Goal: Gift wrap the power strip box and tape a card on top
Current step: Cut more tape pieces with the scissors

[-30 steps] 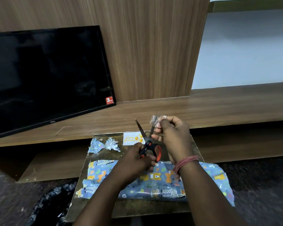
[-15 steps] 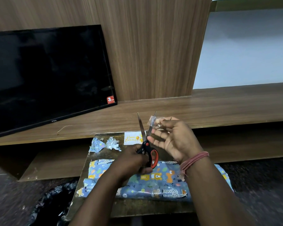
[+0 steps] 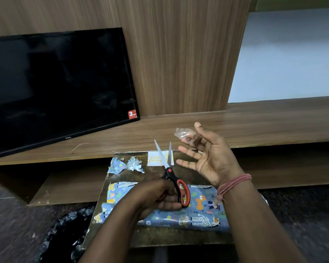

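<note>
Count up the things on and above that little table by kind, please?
Wrapped box: 1
Crumpled wrapping paper scraps: 2
Happy Birthday card: 1
Scissors, held in the left hand: 1
Clear tape piece, stuck to the right hand fingers: 1
Total: 6

The left hand [image 3: 156,198] curls low at frame centre, its grip closed round scissor handles. The right hand [image 3: 211,158] is raised beside it, palm open, fingers [image 3: 188,164] spread.
</note>
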The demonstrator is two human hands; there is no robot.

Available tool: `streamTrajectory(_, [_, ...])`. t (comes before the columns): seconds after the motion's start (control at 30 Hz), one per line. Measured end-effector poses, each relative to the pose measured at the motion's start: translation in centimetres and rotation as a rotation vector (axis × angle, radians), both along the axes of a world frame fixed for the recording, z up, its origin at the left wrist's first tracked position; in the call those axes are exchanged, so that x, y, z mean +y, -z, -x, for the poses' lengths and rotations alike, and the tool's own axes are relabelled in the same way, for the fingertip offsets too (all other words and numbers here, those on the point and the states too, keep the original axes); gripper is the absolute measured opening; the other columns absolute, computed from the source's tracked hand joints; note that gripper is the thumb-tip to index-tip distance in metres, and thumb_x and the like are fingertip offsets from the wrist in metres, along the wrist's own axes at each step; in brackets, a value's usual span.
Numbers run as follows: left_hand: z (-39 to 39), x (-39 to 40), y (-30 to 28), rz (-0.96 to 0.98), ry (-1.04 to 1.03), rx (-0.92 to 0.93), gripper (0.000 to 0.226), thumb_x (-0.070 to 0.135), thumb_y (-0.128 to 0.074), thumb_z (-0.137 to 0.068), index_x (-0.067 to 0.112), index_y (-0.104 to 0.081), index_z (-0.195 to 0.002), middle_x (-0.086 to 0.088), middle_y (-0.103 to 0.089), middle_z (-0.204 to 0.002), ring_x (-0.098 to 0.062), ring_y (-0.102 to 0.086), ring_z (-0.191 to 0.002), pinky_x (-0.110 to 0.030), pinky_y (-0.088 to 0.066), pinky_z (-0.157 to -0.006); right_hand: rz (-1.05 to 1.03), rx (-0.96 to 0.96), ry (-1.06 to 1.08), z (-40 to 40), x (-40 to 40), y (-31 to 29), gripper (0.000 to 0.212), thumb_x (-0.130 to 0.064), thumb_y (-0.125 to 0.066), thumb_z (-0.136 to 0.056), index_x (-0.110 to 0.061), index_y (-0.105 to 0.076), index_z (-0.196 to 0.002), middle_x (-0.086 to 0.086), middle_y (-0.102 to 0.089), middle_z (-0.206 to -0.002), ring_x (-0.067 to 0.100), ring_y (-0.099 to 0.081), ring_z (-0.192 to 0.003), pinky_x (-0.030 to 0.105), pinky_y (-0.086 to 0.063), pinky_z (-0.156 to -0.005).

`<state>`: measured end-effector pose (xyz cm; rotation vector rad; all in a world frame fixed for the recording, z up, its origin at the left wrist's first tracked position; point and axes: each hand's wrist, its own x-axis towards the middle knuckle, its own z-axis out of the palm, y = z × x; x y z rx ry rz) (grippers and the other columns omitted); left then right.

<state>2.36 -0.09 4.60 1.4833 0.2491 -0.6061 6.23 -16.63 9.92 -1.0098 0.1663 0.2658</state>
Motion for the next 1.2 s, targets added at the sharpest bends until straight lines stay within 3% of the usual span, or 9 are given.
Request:
streamTrajectory(0.17, [1.0, 0.8, 0.2, -0.203, 0.061, -0.027, 0.011, 0.006, -0.054, -0.096, 0.006, -0.065, -0.097, -0.013, -0.074, -0.085, -0.020, -0.070, -0.068, -0.026, -0.057, -0.058, 0.104, -0.004, 0.068, 0.3, 0.7, 1.1, 0.009, -0.003, -0.064, -0.093, -0.009, -0.070, -0.097, 0.001, -0.063, -0.072, 0.013, -0.057, -0.068, 0.051, -0.057, -0.091])
streamTrajectory(0.37, [1.5, 1.9, 0.9, -0.601, 0.121, -0.146, 0.023, 0.030, -0.073, -0.086, 0.008, -0.067, -0.090, -0.005, -0.070, -0.069, -0.016, -0.062, -0.056, -0.030, -0.054, -0.055, 0.230, -0.060, 0.050, 1.0, 0.6, 1.4, 0.016, 0.003, -0.057, -0.096, -0.002, -0.068, -0.106, 0.008, -0.063, -0.078, 0.011, -0.058, -0.062, 0.046, -0.058, -0.086])
streamTrajectory(0.53, [2.1, 1.8, 0.5, -1.055, 0.162, -0.264, 0.056, 0.063, -0.084, -0.066, 0.019, -0.064, -0.094, 0.003, -0.070, -0.086, -0.014, -0.066, -0.083, -0.032, -0.047, -0.065, 0.274, -0.122, 0.018, 1.9, 0.6, 1.7, 0.019, 0.001, -0.057, -0.096, -0.007, -0.073, -0.103, 0.009, -0.062, -0.085, 0.010, -0.052, -0.060, 0.040, -0.055, -0.077])
streamTrajectory(0.7, [2.3, 2.1, -0.8, -1.166, 0.210, -0.288, 0.055, 0.068, -0.079, -0.069, 0.018, -0.067, -0.087, 0.002, -0.072, -0.081, -0.014, -0.066, -0.080, -0.028, -0.043, -0.062, 0.219, -0.130, -0.040, 2.5, 1.0, 2.1, 0.022, 0.005, -0.052, -0.096, -0.007, -0.071, -0.099, 0.005, -0.059, -0.076, 0.011, -0.044, -0.056, 0.031, -0.049, -0.059])
streamTrajectory(0.77, [2.0, 2.5, -0.8, -1.051, 0.156, -0.306, 0.042, 0.058, -0.078, -0.079, 0.019, -0.064, -0.087, 0.003, -0.069, -0.082, -0.016, -0.064, -0.081, -0.028, -0.043, -0.065, 0.187, -0.134, -0.086, 2.6, 1.2, 2.0, 0.024, 0.007, -0.049, -0.096, -0.005, -0.070, -0.096, 0.005, -0.057, -0.072, 0.012, -0.042, -0.054, 0.029, -0.044, -0.055])
streamTrajectory(0.87, [1.6, 2.5, -1.5, -0.551, -0.042, -0.311, 0.005, 0.019, -0.061, -0.098, 0.019, -0.066, -0.096, 0.000, -0.072, -0.094, -0.014, -0.063, -0.085, -0.017, -0.046, -0.068, 0.183, -0.142, -0.165, 2.6, 1.4, 2.2, 0.022, 0.007, -0.047, -0.095, -0.002, -0.068, -0.095, 0.006, -0.057, -0.073, 0.012, -0.041, -0.054, 0.026, -0.039, -0.050])
streamTrajectory(1.0, [1.2, 2.1, -2.7, 0.353, -0.256, -0.112, 0.026, 0.023, -0.054, -0.103, 0.004, -0.070, -0.109, -0.015, -0.074, -0.106, -0.023, -0.068, -0.094, -0.037, -0.053, -0.095, 0.208, -0.157, -0.226, 2.3, 1.9, 2.6, 0.020, 0.008, -0.045, -0.095, 0.003, -0.063, -0.102, 0.011, -0.048, -0.068, 0.014, -0.037, -0.054, 0.027, -0.029, -0.048])
streamTrajectory(1.07, [0.9, 2.1, -2.6, 0.438, -0.313, -0.110, 0.027, 0.032, -0.066, -0.094, 0.007, -0.071, -0.101, -0.011, -0.072, -0.095, -0.022, -0.069, -0.087, -0.036, -0.057, -0.090, 0.248, -0.160, -0.232, 2.1, 1.9, 2.8, 0.020, 0.008, -0.045, -0.095, 0.003, -0.063, -0.102, 0.010, -0.047, -0.066, 0.013, -0.036, -0.053, 0.027, -0.026, -0.049])
streamTrajectory(1.2, [0.6, 2.3, -2.0, 0.379, -0.364, -0.122, 0.019, 0.010, -0.077, -0.078, 0.006, -0.068, -0.095, -0.009, -0.072, -0.083, -0.016, -0.072, -0.077, -0.025, -0.062, -0.070, 0.327, -0.157, -0.233, 1.9, 1.8, 3.2, 0.020, 0.006, -0.048, -0.096, -0.001, -0.066, -0.099, 0.003, -0.053, -0.064, 0.012, -0.038, -0.052, 0.028, -0.026, -0.050])
